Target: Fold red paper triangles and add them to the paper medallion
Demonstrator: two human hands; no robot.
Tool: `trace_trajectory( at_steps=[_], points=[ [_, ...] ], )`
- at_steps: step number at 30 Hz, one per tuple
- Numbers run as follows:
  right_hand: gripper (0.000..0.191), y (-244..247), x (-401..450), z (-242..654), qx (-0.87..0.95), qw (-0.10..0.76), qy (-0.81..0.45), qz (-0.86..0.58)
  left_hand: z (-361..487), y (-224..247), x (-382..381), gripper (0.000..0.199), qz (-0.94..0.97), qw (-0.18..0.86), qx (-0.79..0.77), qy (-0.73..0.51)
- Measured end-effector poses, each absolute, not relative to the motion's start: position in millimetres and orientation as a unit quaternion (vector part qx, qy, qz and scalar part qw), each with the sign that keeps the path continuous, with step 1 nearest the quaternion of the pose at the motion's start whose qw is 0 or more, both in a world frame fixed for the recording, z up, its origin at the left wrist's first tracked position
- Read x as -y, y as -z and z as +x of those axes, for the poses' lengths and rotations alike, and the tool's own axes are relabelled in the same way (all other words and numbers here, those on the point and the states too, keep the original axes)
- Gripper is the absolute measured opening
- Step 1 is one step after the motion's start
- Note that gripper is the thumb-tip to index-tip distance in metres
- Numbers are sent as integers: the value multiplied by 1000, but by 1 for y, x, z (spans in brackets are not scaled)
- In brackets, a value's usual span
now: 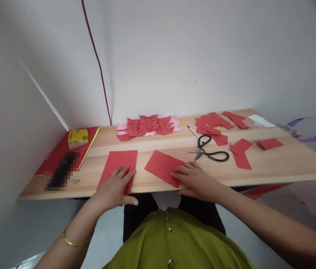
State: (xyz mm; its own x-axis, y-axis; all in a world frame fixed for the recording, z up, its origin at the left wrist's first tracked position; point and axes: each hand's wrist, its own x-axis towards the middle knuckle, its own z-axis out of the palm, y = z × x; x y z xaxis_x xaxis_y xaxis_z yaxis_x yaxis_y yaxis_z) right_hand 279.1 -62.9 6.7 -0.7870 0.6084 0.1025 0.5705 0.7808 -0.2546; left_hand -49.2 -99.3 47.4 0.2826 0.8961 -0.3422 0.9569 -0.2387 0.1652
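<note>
Two pieces of red paper lie near the table's front edge. My left hand (pixel 115 188) rests with spread fingers on the left red sheet (pixel 123 158), its thumb reaching past the table edge. On the right red sheet (pixel 162 165), which is turned at an angle, my right hand (pixel 193 179) touches the right corner with its fingertips, the fingers extended. Black-handled scissors (pixel 201 151) lie with parted blades just beyond my right hand, beside a white pen (pixel 194 132).
Folded red and pink paper pieces (pixel 149 126) stand along the wall. Cut red pieces (pixel 211 125) lie at the back right, near a white strip (pixel 261 121) and a purple ribbon (pixel 315 130). A yellow packet (pixel 78 138) sits on red sheets (pixel 54 155) at the left of the wooden table (pixel 281 164).
</note>
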Motion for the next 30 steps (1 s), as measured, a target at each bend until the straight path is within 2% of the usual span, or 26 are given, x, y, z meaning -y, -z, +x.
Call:
trace_trajectory(
  at_steps=[2,4,10,13,16,19,22,26,30],
  points=[
    [34,0,70,285,937,126,-106,-307,-35,-44,95,110,795,181,-574,69],
    [24,5,77,292,931,172,-109,-303,-21,-40,92,109,812,193,-549,45],
    [17,-12,84,314,803,376,-56,-458,15,-39,79,107,803,278,-523,-61],
    [18,-28,82,302,783,434,23,-446,36,-45,75,93,738,380,-516,-213],
    [21,-35,77,269,841,392,50,-371,55,-50,75,68,558,557,-489,-372],
    [24,-33,71,230,900,313,32,-303,59,-53,78,45,372,613,-498,-488],
    [33,-29,68,206,927,259,-23,-270,35,-54,80,39,307,587,-511,-548],
    [78,-18,68,205,943,190,-118,-245,-38,-56,72,39,302,493,-610,-543],
    [87,-3,68,222,944,117,-148,-270,-123,-50,47,35,339,347,-700,-524]
  ],
)
